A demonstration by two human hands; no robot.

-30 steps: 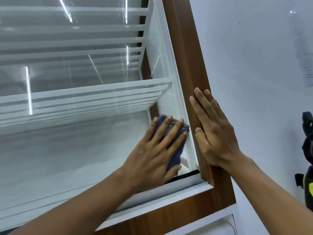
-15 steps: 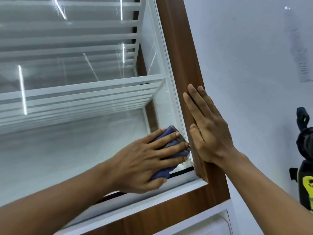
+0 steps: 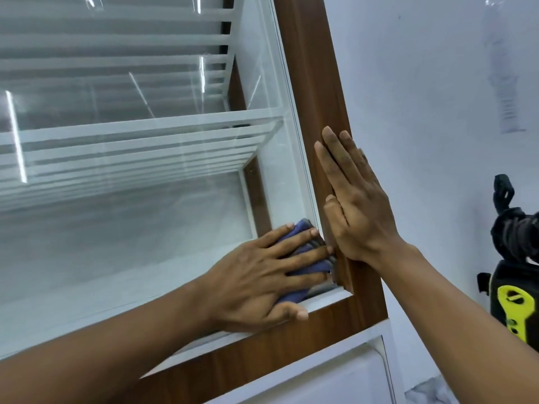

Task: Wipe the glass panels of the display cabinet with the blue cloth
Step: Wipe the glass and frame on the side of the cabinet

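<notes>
The display cabinet has a large glass panel (image 3: 122, 234) in a brown wooden frame (image 3: 315, 91), with white shelves behind the glass. My left hand (image 3: 262, 272) lies flat with straight fingers on the folded blue cloth (image 3: 306, 266), pressing it against the glass at the panel's bottom right corner. Most of the cloth is hidden under my fingers. My right hand (image 3: 355, 199) rests flat, fingers straight and pointing up, on the wooden right post of the frame just beside the cloth.
A pale wall (image 3: 437, 112) runs to the right of the cabinet. A black and yellow device (image 3: 516, 287) stands at the right edge. Below the glass sit a white sill (image 3: 239, 336), a wooden rail and a white lower panel (image 3: 335, 380).
My left hand has turned from fingers-up to fingers pointing right and slid the cloth down into the bottom right corner. My right hand has stayed on the post.
</notes>
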